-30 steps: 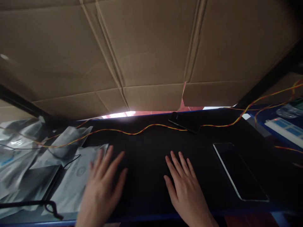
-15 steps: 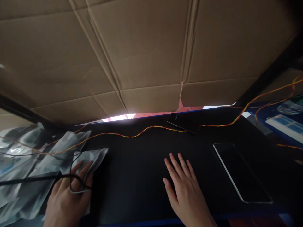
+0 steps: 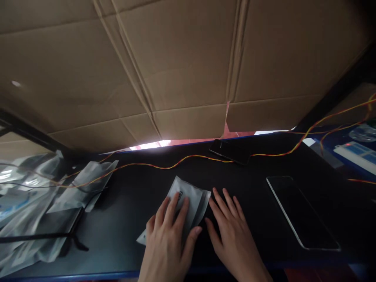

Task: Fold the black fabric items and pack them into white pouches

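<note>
A frosted plastic bag (image 3: 192,199) with dark print lies on the black tabletop (image 3: 117,227), near the middle. My left hand (image 3: 169,239) rests over it, palm down with fingers spread, covering much of it; what is inside cannot be made out. Just to the right, my right hand (image 3: 232,235) lies flat on the table, fingers stretched, its index fingertip close to the bag's right corner. Farther right is a phone-like slab with a dark face and pale edge (image 3: 302,213). A dark phone (image 3: 230,152) sits toward the back.
More frosted bags (image 3: 85,180) are heaped on the left, with a black cable (image 3: 38,237) across them. A twisted red-yellow wire (image 3: 143,165) runs along the back. Cardboard (image 3: 188,58) stands behind the table. A white and blue device (image 3: 357,156) is at far right.
My left hand has moved right from the heap, bringing a frosted bag to the table's middle. The black cable that lay over that hand has dropped down. My right hand has barely moved.
</note>
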